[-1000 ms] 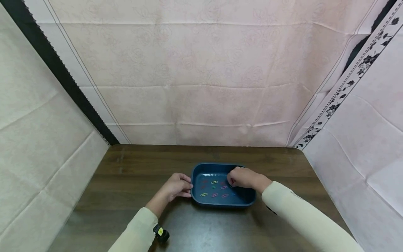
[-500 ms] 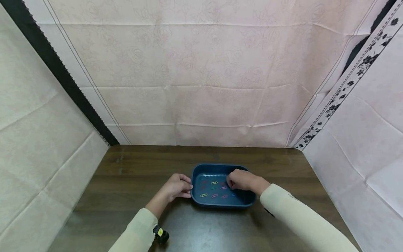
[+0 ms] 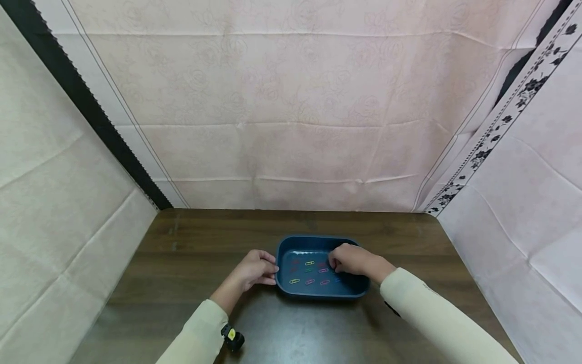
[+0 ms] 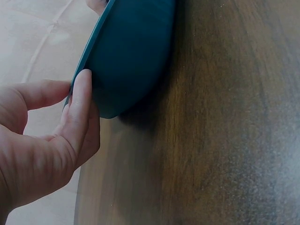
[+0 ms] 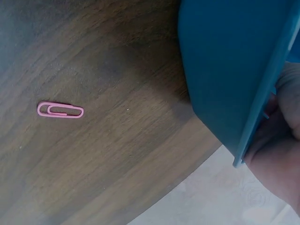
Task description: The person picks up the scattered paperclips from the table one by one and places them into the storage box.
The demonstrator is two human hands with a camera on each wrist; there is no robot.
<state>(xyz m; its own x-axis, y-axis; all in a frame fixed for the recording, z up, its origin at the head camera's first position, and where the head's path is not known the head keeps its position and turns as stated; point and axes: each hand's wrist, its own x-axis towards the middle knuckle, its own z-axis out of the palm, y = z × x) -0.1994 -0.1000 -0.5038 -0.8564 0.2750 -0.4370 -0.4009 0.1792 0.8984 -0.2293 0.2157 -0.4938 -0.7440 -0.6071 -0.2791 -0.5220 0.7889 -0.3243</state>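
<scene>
A dark blue plastic tray [image 3: 288, 292] sits on the wooden table, with several coloured paper clips spread over its floor. Among them are a yellow paper clip [image 3: 294, 281] and a pink paper clip [image 3: 325, 282]. My left hand [image 3: 257, 271] pinches the tray's left rim between thumb and fingers, plainly seen in the left wrist view. Over the right wall reaches my right hand [image 3: 352, 260], its fingers curled and fingertips low inside the tray. Those fingertips are mostly hidden, so whether a paper clip is between them cannot be made out.
Another pink paper clip [image 5: 61, 110] lies on the table [image 5: 117, 154] outside the tray, in the right wrist view. Pale cloth hangs behind the table [image 3: 291, 151] and along both sides. A dark band [image 3: 91, 111] runs down the left cloth's edge.
My right hand shifts slightly within the tray, first a little toward me, then slightly right. The left hand and the tray stay in place.
</scene>
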